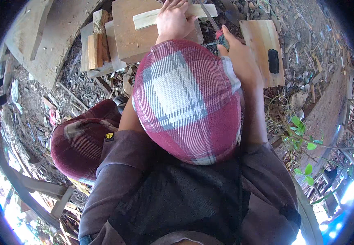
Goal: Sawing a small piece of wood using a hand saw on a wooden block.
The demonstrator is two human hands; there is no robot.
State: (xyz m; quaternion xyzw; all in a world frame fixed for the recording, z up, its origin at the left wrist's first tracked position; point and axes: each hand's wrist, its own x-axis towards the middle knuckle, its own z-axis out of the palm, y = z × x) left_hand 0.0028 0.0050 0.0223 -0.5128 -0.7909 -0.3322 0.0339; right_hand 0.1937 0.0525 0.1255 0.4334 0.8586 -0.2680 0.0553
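My left hand [173,19] presses flat on a pale wooden strip [146,18] that lies across a brown wooden block [129,34]. My right hand [238,53] is closed around the dark handle of a tool [222,40], whose thin metal blade [208,14] runs up toward the strip. My raised knee in red and white plaid cloth [187,102] hides the wrists and the ground between the hands.
Small wood offcuts [97,45] are stacked left of the block. A flat board with a black object on it [266,53] lies to the right. Wood chips and debris cover the dirt ground. Planks lean at far left, green plants at right.
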